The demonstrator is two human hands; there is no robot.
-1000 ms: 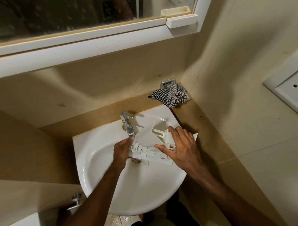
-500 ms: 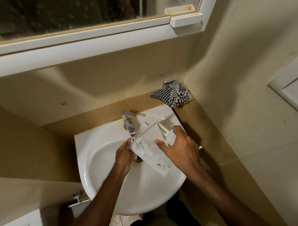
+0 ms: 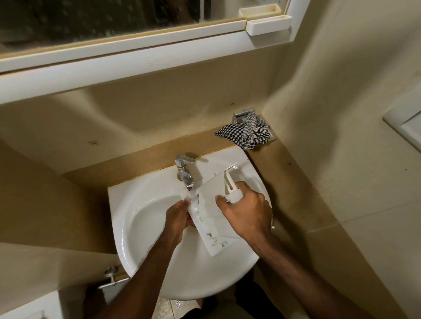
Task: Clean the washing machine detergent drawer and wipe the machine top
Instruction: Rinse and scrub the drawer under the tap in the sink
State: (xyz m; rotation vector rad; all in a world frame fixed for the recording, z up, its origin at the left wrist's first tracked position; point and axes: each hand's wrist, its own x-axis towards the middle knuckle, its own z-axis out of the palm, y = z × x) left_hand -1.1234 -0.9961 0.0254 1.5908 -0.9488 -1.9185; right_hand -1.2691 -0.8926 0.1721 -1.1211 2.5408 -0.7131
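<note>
Wall-mounted mirror frame (image 3: 129,64) is spanning the top of view, beige walls meeting in a corner to the right; white basin (image 3: 140,233) is sitting below it, centred. White detergent drawer (image 3: 212,219) is being held tilted over the bowl, long axis running from the tap down toward the near rim, its upper end right under the spout. Right hand (image 3: 247,213) is gripping the drawer's right edge, fingers wrapped on a small white insert piece; left hand (image 3: 177,219) is closing on the drawer's left edge. Chrome tap (image 3: 185,171) is running, water hitting the drawer's top corner. Checked cloth (image 3: 248,134) is lying bunched in the back right corner, against a metal holder, well apart from the hands
</note>
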